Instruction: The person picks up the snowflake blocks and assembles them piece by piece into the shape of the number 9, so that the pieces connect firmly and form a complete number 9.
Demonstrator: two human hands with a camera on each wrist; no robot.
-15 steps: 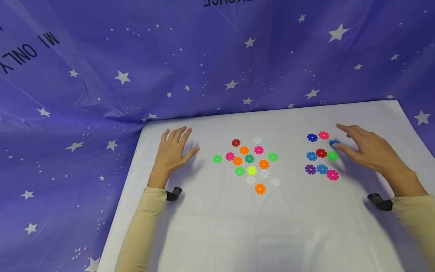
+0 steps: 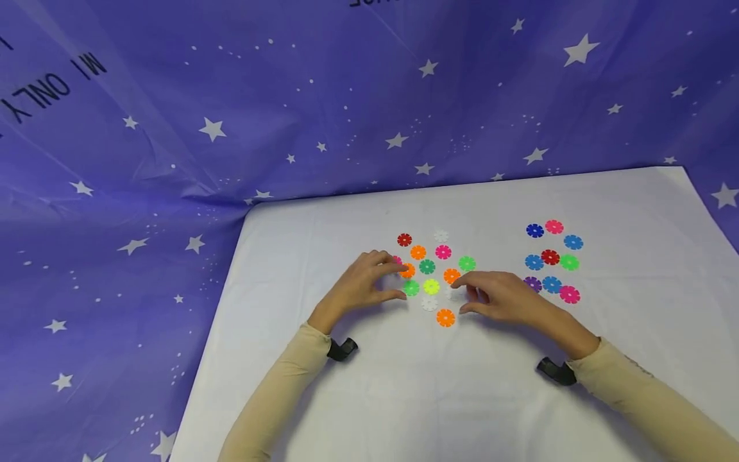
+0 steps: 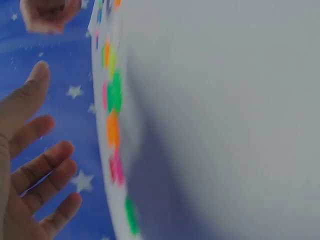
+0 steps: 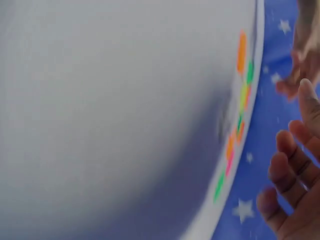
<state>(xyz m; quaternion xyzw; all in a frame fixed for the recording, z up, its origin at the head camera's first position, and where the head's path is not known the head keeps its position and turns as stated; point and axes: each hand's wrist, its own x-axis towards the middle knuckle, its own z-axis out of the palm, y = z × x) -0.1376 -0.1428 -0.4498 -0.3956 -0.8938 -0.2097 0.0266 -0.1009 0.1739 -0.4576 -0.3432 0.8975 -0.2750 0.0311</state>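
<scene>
Neither hand grips anything: the left hand [image 2: 360,285] and the right hand [image 2: 501,296] both have their fingers loosely spread, and they hover over the middle group of small flower-shaped discs. The left fingertips [image 2: 398,266] are over the group's nine o'clock edge, near an orange disc [image 2: 408,271] and a light green disc [image 2: 411,288]. The right fingertips [image 2: 458,280] are at its four o'clock side, just beside another orange disc [image 2: 451,276] and covering part of a white disc there; whether they touch it I cannot tell.

The discs lie flat and close together, so a finger sliding in could, I think, push neighbours out of place or lift two at once. The white disc [image 2: 429,304] is hard to pick out on the white table [image 2: 404,398] and could be missed.

Both forearms, in beige sleeves, angle in from six o'clock, wrists low, palms down. A second group [image 2: 551,260] lies apart at three o'clock, behind the right hand. The starry blue cloth [image 2: 231,96] hangs at twelve o'clock.
</scene>
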